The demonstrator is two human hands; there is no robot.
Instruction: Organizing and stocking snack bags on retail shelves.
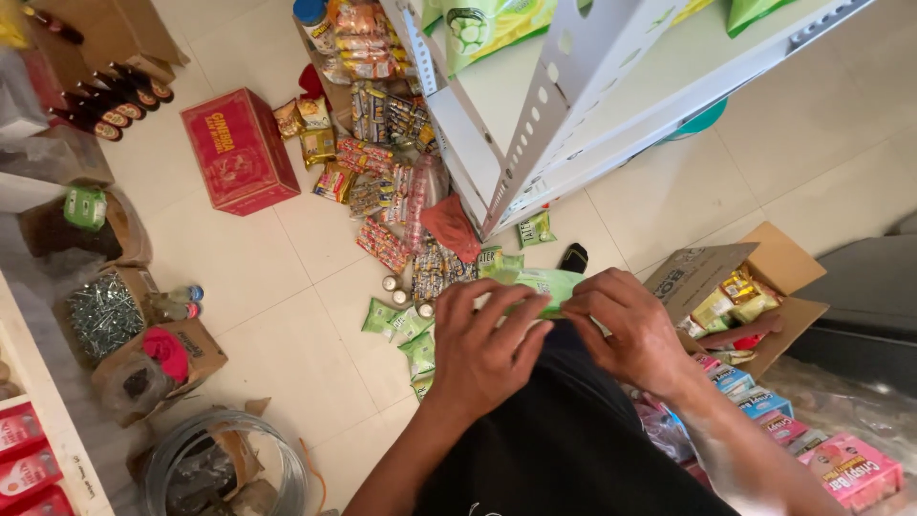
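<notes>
We hold a light green snack packet [544,287] between both hands, just below the white metal shelf [573,105]: our left hand [487,339] curls around its near edge, our right hand [626,325] pinches its right end. Left of the shelf lies a red carton [239,148]; right of it, an open brown box [755,287] with yellow packets.
</notes>
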